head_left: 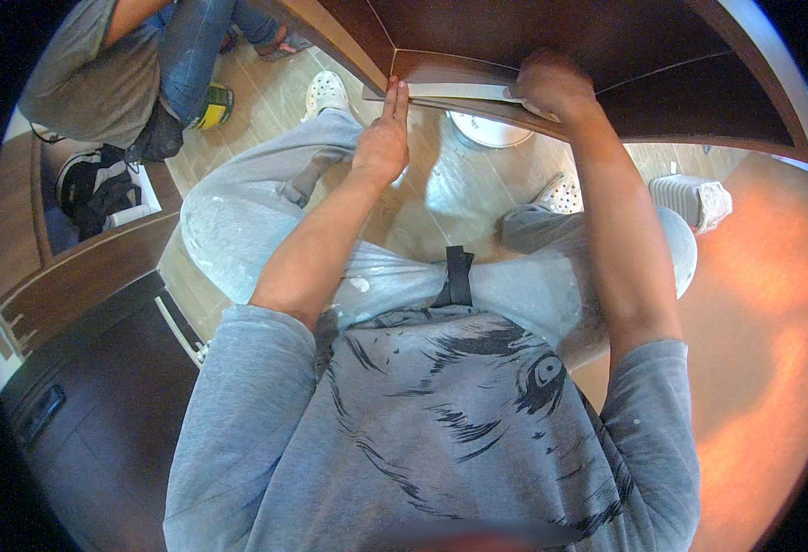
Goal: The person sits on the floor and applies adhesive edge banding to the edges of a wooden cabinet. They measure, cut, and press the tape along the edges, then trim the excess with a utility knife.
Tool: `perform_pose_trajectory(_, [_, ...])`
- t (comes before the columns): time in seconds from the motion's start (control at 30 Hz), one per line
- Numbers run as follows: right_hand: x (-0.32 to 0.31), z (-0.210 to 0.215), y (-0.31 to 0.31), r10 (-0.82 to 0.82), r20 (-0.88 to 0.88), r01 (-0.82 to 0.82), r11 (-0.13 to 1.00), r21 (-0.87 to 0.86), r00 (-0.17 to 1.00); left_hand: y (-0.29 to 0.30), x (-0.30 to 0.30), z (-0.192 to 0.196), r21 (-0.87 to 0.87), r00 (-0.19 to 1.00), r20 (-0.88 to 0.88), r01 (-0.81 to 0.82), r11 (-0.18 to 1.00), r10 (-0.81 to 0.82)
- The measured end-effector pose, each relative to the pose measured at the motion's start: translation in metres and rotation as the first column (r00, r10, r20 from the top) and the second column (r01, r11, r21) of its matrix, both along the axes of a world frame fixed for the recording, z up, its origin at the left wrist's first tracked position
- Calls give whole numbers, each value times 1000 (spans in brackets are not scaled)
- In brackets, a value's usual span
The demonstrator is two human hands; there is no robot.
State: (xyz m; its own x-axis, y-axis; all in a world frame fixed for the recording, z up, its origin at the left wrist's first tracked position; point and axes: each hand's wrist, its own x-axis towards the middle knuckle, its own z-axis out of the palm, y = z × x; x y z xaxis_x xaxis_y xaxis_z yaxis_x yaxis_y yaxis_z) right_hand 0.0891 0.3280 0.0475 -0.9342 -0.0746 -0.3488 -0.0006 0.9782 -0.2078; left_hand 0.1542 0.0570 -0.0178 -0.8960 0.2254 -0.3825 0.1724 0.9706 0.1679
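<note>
A narrow white strip (473, 91), which looks like tape, runs along the front edge of a dark brown wooden cabinet (624, 55). My left hand (383, 147) has two fingers stretched out side by side, with their tips against the cabinet edge at the strip's left end. At the strip's other end, my right hand (558, 87) is curled and somewhat blurred by motion. Its fingers close around the strip there, and a pale piece shows under them. Whether a roll sits inside that hand is hidden.
Below the cabinet edge stands a round white-topped bucket (491, 129). A ribbed pale container (689, 201) is on the floor at right. Another person (100, 78) sits at upper left, near a yellow-and-dark can (212, 106). An open drawer (160, 225) holds a dark bag.
</note>
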Motion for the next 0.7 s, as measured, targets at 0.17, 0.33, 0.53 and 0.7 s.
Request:
perform_pose_trajectory(0.17, [3, 18, 2, 36, -61, -47, 982, -181, 997, -1, -1, -2, 58, 1000, 6, -27, 998, 26])
perform_pose_trajectory(0.33, [1, 9, 4, 61, -62, -65, 995, -75, 996, -3, -2, -1, 14, 1000, -1, 23, 1000, -23])
perform_pose_trajectory(0.53, [6, -13, 6, 8, 52, -8, 1000, 3, 999, 0, -4, 1, -48, 999, 20, 27, 998, -26])
perform_pose_trajectory(0.7, [9, -19, -8, -56, 127, 46, 996, 81, 990, -4, -3, -8, -48, 999, -37, 32, 998, -34])
